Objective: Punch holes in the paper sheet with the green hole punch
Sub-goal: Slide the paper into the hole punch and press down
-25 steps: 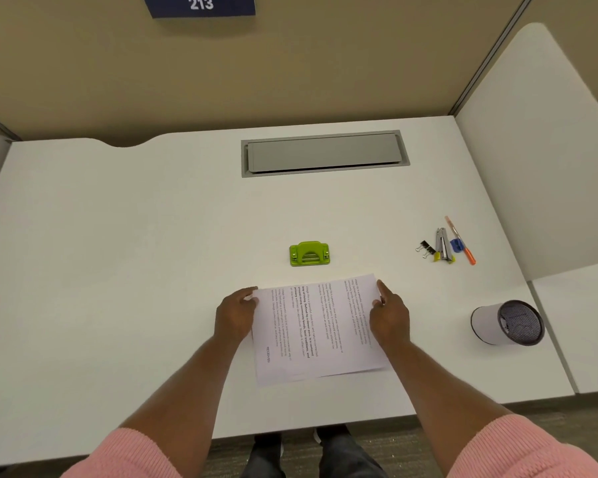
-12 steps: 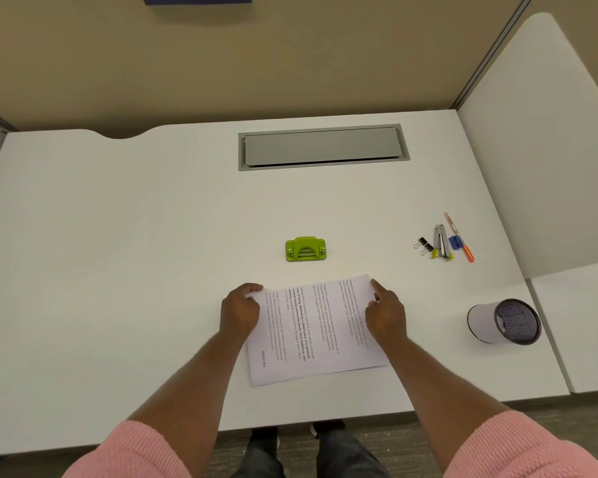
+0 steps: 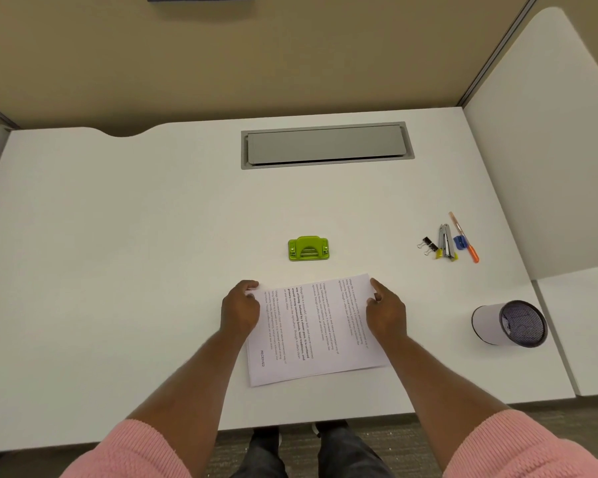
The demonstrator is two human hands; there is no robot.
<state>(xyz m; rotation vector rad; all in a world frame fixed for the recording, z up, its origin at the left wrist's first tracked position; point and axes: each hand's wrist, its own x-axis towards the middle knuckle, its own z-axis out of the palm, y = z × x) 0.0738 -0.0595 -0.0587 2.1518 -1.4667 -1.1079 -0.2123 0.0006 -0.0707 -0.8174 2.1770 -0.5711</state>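
Note:
A printed paper sheet point(image 3: 316, 327) lies on the white desk point(image 3: 118, 270), slightly skewed, its text running sideways. My left hand point(image 3: 240, 307) grips the sheet's far left corner with curled fingers. My right hand point(image 3: 385, 310) holds the far right corner, thumb and fingers pinching the edge. The green hole punch point(image 3: 308, 249) stands on the desk just beyond the sheet's far edge, a short gap away, untouched by either hand.
To the right lie binder clips point(image 3: 427, 247), a stapler point(image 3: 446, 242), a blue sharpener point(image 3: 460, 242) and an orange pen point(image 3: 465, 238). A mesh pen cup point(image 3: 510, 324) lies on its side near the right edge. A grey cable hatch point(image 3: 327, 145) sits at the back.
The sheet has shifted slightly left and turned a little under both hands. My left fingers have curled tighter on its corner. The punch has not moved.

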